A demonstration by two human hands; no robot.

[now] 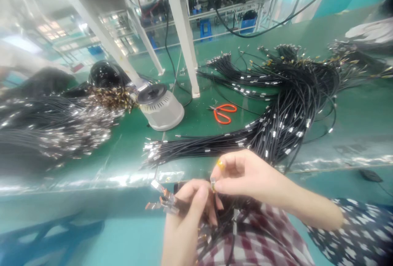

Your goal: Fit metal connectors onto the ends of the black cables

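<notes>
My left hand [187,212] is closed around a few black cables, whose metal connector ends [166,200] stick out past the fingers on the left. My right hand [245,176] pinches a small metal connector [213,183] between thumb and forefinger, close to the left fingertips. A yellow band [220,165] sits on one of its fingers. More black cables [236,233] lie across the lap under both hands, partly hidden by them. Just beyond the hands, a bundle of black cables [202,145] with silvery ends lies along the edge of the green table [135,147].
Orange-handled snips [223,112] lie beside a grey-white round device [162,110] with a black top. A large cable heap [294,89] covers the right side; another pile [61,114] is on the left. White posts [181,28] rise from the table.
</notes>
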